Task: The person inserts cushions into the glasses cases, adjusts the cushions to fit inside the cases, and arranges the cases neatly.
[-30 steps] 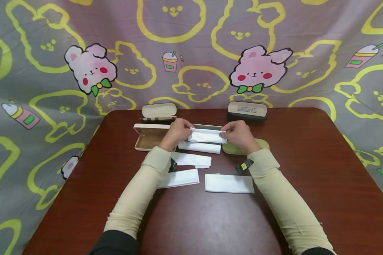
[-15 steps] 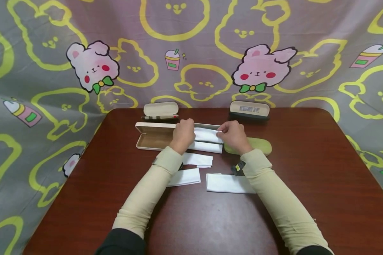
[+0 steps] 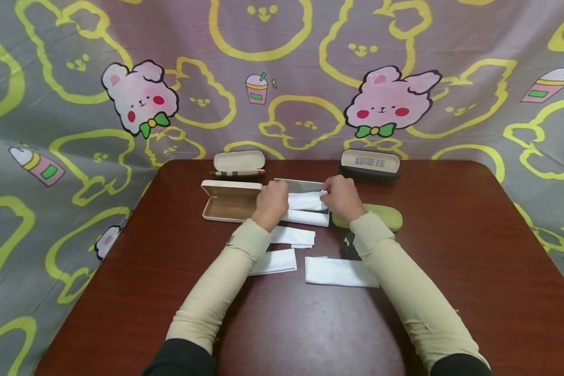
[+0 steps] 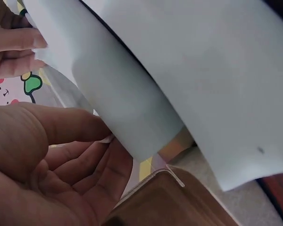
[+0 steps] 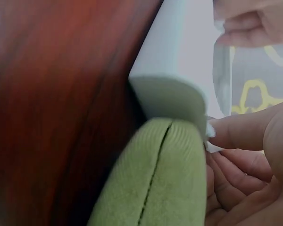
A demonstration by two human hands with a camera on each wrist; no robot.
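Note:
A folded white cloth [image 3: 306,201] lies low inside an open white glasses case [image 3: 307,218], whose lid stands tilted back behind it. My left hand [image 3: 271,202] pinches the cloth's left end between thumb and fingers, as the left wrist view shows on the cloth [image 4: 115,89]. At the opposite end my right hand [image 3: 344,199] pinches a cloth corner [image 5: 211,129]. Right beside that hand is a shut green glasses case [image 3: 383,215]. An open case with a brown lining [image 3: 230,208] sits by my left hand.
In front lie several folded white cloths: an upper one [image 3: 293,236], a left one [image 3: 276,261] and a right one [image 3: 340,272]. Along the back edge stand an open plaid-edged case [image 3: 238,162] and a dark open case [image 3: 370,163]. A patterned curtain [image 3: 305,57] hangs behind.
The cloth has come down from above the white case into it. My left hand has shifted slightly right and turned knuckles-up; the right hand has moved a little inward and still pinches its end.

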